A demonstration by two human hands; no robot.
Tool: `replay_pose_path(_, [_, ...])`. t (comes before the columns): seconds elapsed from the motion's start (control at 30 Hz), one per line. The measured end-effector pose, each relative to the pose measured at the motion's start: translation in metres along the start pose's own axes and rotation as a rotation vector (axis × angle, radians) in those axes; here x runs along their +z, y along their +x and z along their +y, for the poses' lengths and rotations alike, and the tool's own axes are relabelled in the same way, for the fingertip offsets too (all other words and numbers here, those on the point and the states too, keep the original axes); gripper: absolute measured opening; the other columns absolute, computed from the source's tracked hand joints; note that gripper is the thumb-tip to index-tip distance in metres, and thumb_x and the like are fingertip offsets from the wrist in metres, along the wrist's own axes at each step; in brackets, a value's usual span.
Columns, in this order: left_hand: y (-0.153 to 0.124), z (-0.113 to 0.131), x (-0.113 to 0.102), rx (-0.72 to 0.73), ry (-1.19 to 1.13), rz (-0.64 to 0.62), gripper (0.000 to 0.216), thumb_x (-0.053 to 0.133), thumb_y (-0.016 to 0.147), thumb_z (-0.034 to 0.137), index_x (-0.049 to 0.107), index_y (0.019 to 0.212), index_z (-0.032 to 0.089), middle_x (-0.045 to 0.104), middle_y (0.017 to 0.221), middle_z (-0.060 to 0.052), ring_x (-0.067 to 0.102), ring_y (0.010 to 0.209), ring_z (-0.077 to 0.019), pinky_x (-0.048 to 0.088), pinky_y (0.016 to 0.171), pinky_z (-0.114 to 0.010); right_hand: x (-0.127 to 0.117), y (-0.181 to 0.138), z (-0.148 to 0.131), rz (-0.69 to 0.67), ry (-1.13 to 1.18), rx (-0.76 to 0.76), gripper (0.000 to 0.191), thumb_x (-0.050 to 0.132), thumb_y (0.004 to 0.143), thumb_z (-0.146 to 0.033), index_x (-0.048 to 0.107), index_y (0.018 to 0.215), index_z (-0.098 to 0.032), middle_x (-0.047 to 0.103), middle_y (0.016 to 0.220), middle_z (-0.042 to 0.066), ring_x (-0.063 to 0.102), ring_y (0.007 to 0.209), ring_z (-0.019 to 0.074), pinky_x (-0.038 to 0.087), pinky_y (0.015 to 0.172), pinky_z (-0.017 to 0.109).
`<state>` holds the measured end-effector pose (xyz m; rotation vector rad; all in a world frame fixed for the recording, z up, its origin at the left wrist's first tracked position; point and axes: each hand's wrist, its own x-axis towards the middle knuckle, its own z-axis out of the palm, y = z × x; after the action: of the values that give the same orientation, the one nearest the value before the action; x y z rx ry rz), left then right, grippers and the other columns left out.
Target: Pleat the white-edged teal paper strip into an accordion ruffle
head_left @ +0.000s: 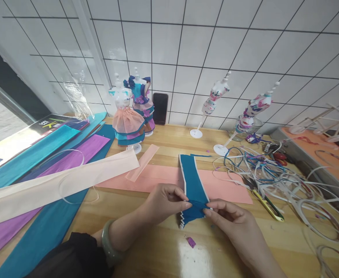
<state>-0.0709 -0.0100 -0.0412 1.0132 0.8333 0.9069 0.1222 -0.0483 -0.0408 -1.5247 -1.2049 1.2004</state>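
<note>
Between my hands is a teal crepe paper strip (193, 173) with white tape along its long edges. Its near end is gathered into small folds, and the far end lies flat over a long peach paper strip (224, 184). My left hand (169, 200) pinches the left edge of the folds between thumb and fingers. On the right edge, my right hand (230, 218) pinches the strip in the same way. White zigzag tape edging shows below my left fingertips. A small purple scrap (191, 242) lies on the table just below the strip.
Two dressed mini mannequins (129, 123) and two undressed ones (215, 96) stand at the back, with a phone (160, 108) against the wall. Colored paper strips (53, 177) cover the left side. Tangled tape strips (262, 170) and a yellow utility knife (266, 206) lie right.
</note>
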Motion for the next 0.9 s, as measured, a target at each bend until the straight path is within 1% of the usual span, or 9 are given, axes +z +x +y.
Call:
replay_pose_path(0.1, [0.0002,-0.0007,-0.0003,-0.005,0.009,-0.004,0.025,0.078,0.054,0.030,0.062,0.061,0.011,0.064,0.063,-0.002,0.057,0.057,-0.0098,0.046,0.058,-0.023,-0.0001,0.0005,0.0003,-0.005,-0.011,-0.007,0.021,0.075,0.059,-0.034,0.070,0.073,-0.019,0.067,0.067,0.002,0.060,0.061,0.0140,0.049,0.057,0.022])
replay_pose_path(0.23, [-0.0004,-0.0027,-0.0005,-0.001,0.035,-0.007,0.027,0.076,0.057,0.031,0.060,0.064,0.011,0.060,0.061,-0.001,0.053,0.055,-0.0082,0.042,0.055,-0.021,0.0004,0.0011,0.0006,0.008,-0.026,-0.023,0.025,0.074,0.059,-0.037,0.070,0.076,-0.018,0.065,0.064,0.003,0.059,0.060,0.0156,0.049,0.055,0.024])
replay_pose_path(0.47, [-0.0008,-0.0045,0.0001,0.099,0.204,-0.012,0.030,0.070,0.064,0.028,0.063,0.089,0.013,0.049,0.069,0.002,0.048,0.058,-0.0055,0.039,0.056,-0.019,0.0019,-0.0004,0.0027,0.039,-0.056,-0.090,0.025,0.072,0.062,-0.035,0.068,0.079,-0.018,0.063,0.066,0.002,0.056,0.059,0.0141,0.047,0.053,0.023])
replay_pose_path(0.6, [-0.0004,-0.0076,-0.0005,0.136,0.273,-0.021,0.028,0.066,0.067,0.026,0.063,0.092,0.014,0.046,0.070,0.003,0.046,0.059,-0.0057,0.039,0.057,-0.019,0.0030,-0.0022,0.0019,0.059,-0.068,-0.136,0.025,0.072,0.063,-0.035,0.068,0.081,-0.019,0.060,0.062,0.000,0.055,0.058,0.0126,0.047,0.054,0.022])
replay_pose_path(0.7, [0.0002,-0.0091,-0.0014,0.174,0.276,-0.029,0.027,0.066,0.069,0.026,0.062,0.093,0.014,0.045,0.070,0.002,0.047,0.061,-0.0064,0.040,0.059,-0.019,0.0025,-0.0027,0.0008,0.070,-0.082,-0.155,0.026,0.071,0.063,-0.035,0.068,0.082,-0.018,0.058,0.062,0.000,0.055,0.058,0.0130,0.048,0.055,0.022])
replay_pose_path(0.8, [0.0012,-0.0079,-0.0031,0.184,0.249,-0.051,0.037,0.067,0.069,0.026,0.058,0.103,0.015,0.047,0.070,0.003,0.048,0.061,-0.0068,0.040,0.059,-0.019,0.0018,-0.0028,-0.0006,0.073,-0.100,-0.173,0.027,0.071,0.063,-0.035,0.068,0.083,-0.018,0.059,0.063,0.001,0.056,0.059,0.0141,0.049,0.055,0.023])
replay_pose_path(0.9, [0.0024,-0.0058,-0.0041,0.145,0.136,-0.126,0.056,0.070,0.067,0.024,0.048,0.117,0.017,0.055,0.073,0.001,0.053,0.066,-0.0089,0.043,0.063,-0.021,0.0026,-0.0037,-0.0018,0.084,-0.113,-0.206,0.026,0.071,0.064,-0.035,0.067,0.084,-0.019,0.058,0.064,0.001,0.056,0.060,0.0138,0.049,0.056,0.023])
